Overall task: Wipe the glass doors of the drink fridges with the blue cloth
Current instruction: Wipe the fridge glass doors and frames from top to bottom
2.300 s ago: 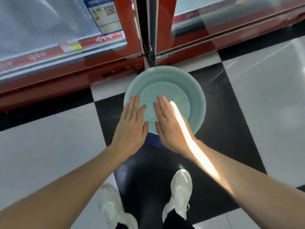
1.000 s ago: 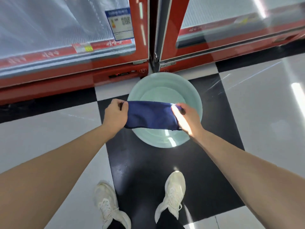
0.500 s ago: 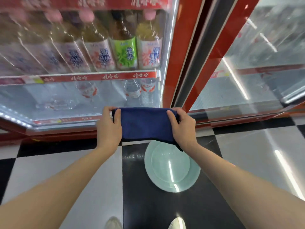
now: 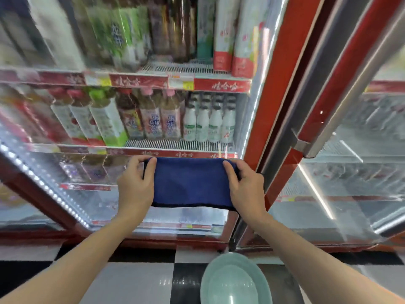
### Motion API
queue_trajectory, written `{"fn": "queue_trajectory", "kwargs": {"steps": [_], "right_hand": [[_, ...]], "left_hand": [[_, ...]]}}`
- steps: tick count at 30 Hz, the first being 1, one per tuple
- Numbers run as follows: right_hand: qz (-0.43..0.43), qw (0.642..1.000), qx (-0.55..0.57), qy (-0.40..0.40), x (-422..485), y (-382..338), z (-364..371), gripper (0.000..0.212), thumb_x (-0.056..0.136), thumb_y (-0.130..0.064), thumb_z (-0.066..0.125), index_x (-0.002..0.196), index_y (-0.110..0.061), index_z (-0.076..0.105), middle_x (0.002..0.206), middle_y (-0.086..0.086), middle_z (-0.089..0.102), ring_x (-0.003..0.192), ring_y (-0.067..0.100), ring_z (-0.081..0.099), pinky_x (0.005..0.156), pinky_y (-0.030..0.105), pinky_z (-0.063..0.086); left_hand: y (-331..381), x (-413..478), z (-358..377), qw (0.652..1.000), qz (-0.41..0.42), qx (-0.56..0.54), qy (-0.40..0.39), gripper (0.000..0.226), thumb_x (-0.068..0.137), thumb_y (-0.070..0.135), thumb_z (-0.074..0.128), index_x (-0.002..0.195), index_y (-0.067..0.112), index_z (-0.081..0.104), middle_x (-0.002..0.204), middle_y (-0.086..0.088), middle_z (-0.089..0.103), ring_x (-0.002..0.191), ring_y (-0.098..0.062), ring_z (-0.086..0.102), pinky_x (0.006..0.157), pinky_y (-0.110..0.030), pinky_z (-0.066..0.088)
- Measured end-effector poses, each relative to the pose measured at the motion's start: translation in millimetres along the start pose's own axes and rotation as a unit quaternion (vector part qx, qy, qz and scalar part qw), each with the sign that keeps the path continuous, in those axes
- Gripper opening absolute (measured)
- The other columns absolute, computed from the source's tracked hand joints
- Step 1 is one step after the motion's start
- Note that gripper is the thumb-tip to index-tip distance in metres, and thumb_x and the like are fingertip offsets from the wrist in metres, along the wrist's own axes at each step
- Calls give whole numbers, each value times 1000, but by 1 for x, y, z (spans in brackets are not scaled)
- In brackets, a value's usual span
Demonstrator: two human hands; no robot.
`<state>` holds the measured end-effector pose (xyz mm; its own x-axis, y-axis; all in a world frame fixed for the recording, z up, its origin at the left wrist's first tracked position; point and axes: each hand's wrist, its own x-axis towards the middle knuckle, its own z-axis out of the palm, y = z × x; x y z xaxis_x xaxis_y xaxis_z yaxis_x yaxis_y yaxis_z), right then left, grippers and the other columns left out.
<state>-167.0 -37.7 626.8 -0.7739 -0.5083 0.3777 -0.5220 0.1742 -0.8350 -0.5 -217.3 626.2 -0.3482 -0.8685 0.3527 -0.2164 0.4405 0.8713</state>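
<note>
I hold a folded dark blue cloth (image 4: 189,183) stretched flat between both hands, in front of the lower part of the left fridge's glass door (image 4: 135,119). My left hand (image 4: 135,187) grips its left end and my right hand (image 4: 246,189) grips its right end. Whether the cloth touches the glass I cannot tell. Behind that glass are shelves of bottled drinks. The right fridge's glass door (image 4: 350,172) stands beside it, with a red frame (image 4: 271,106) between the two.
A pale green basin (image 4: 234,279) sits on the black-and-white tiled floor (image 4: 131,281) below my right arm, close to the fridge bases. A metal door handle (image 4: 341,102) runs down the right door's edge.
I lifted the cloth out of the basin with both hands and raised it. My view has swung up from the floor to the fridge shelves, and the basin now lies low in view.
</note>
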Motion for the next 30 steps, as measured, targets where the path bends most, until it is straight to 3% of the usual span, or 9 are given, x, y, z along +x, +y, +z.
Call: {"fn": "queue_trajectory", "kwargs": {"steps": [3,7,10,13,16,20,24,27,30], "right_hand": [[-33,999,15,17,32,-51,-17,14,106,-33,56,100,-38,67,75,-19,67,75,2,64,58,16,39],[-68,997,26,29,72,-114,-44,14,107,-35,55,105,-36,69,82,-21,69,81,0,65,62,13,41],[-104,993,30,47,99,-158,-65,17,107,-36,54,109,-32,71,86,-21,70,83,1,66,63,18,44],[-143,986,32,75,122,-201,-86,17,107,-35,55,109,-30,71,85,-20,70,82,2,66,63,18,44],[-173,980,30,97,141,-240,-107,18,107,-33,56,111,-28,72,86,-16,72,83,3,66,67,20,46],[-213,968,24,130,166,-293,-134,17,106,-31,57,110,-26,73,85,-8,74,80,7,65,69,26,47],[-263,949,3,174,185,-344,-158,16,106,-28,58,109,-25,73,84,-9,73,78,8,64,69,19,44],[-301,932,-13,202,195,-385,-178,15,106,-27,58,107,-24,73,79,-15,68,77,5,63,65,12,40],[-310,929,-38,200,206,-414,-193,14,106,-28,58,99,-26,70,72,-18,63,73,0,62,61,13,38]], "left_hand": [[49,32,-24,999,28,-10,27,6,104,40,56,98,39,59,81,32,62,77,7,59,56,-18,40],[118,70,-51,996,68,-25,55,7,103,32,61,97,36,60,79,20,63,75,0,62,54,-8,37],[168,94,-69,992,103,-46,63,10,103,30,61,94,36,60,75,16,63,70,8,60,55,-8,39],[213,115,-87,985,152,-53,69,6,104,34,59,100,30,62,73,11,62,71,5,60,54,-14,39],[255,134,-104,979,176,-72,67,9,103,38,58,99,31,62,75,1,66,73,-8,61,55,-31,43],[316,156,-127,967,226,-77,90,16,103,37,59,89,44,56,81,18,66,78,11,61,55,-10,39],[365,175,-147,958,256,-83,97,18,104,42,55,88,48,54,73,16,64,71,7,61,48,-14,36],[401,192,-166,946,291,-109,96,17,105,39,55,89,45,53,81,17,64,75,2,62,54,-17,40],[425,211,-177,940,314,-103,83,10,105,34,56,96,37,56,87,18,63,80,1,62,56,-11,40]]}}
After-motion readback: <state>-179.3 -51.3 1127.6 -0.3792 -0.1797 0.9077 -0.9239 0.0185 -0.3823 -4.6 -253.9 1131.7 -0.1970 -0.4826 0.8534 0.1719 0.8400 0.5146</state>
